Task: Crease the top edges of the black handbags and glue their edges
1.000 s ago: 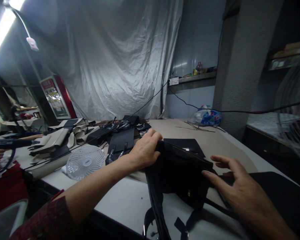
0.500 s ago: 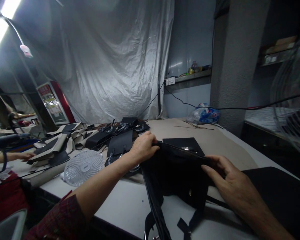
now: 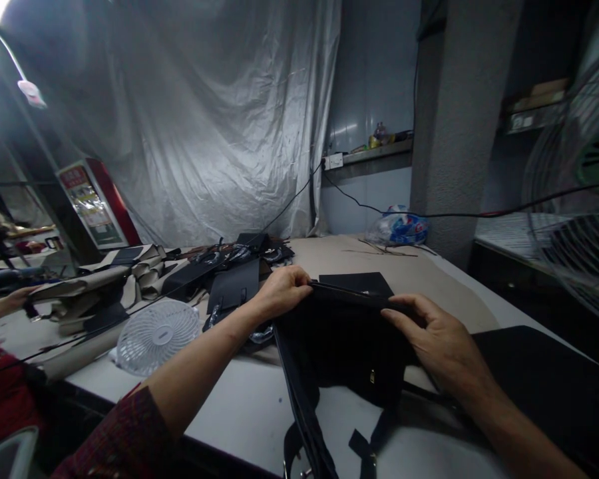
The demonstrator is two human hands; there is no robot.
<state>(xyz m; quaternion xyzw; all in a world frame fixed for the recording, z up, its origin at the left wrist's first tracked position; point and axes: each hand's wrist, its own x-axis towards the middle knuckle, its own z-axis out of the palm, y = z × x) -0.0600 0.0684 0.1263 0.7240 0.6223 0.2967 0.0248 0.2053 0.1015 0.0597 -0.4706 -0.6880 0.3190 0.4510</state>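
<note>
A black bag (image 3: 349,346) hangs between my two hands over the white table, its upper edge stretched taut and its straps dangling onto the tabletop. With thumb and fingers, my left hand (image 3: 285,290) pinches the top left corner. Farther right along the same edge, my right hand (image 3: 429,326) grips it between thumb and fingers. A small gold zipper pull (image 3: 372,376) shows low on the bag. Just behind the bag lies a flat black panel (image 3: 352,283), partly covered by it. The bag's inner side is too dark to make out.
A white round fan (image 3: 160,336) lies left of my forearm. Behind it are black bags (image 3: 234,286) and stacked beige pieces (image 3: 80,293), where another person's hand (image 3: 20,299) reaches in. A large black sheet (image 3: 544,386) is at right, near a caged fan (image 3: 579,246).
The view has turned slightly right. Both hands keep their hold on the bag's top edge. The other person's hand has risen, lifting the end of a beige piece.
</note>
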